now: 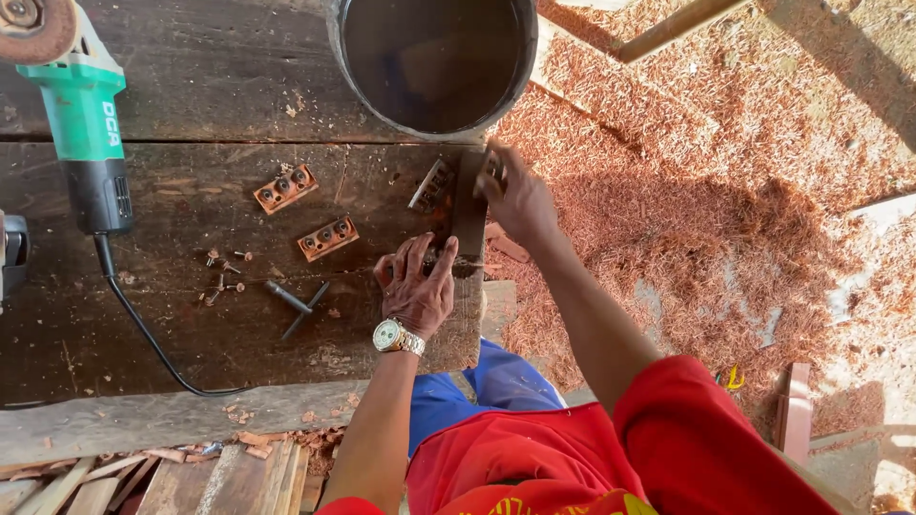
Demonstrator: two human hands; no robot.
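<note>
Left hand (415,286) presses flat, fingers spread, steadying dark metal part (447,259) on wooden bench (191,315). Right hand (515,195) pinches small metal piece (492,168) at bench's right edge, near black bucket (434,62).

We found no package, sign or screen on the bench. The only label we saw was the white lettering printed along the green body of the angle grinder (84,114), which lay at the far left of the dark wooden bench (191,334), its black handle trailing a black cord. A small yellow mark showed at the bottom edge of the red shirt (534,467), too cut off for us to make out its shape.
</note>
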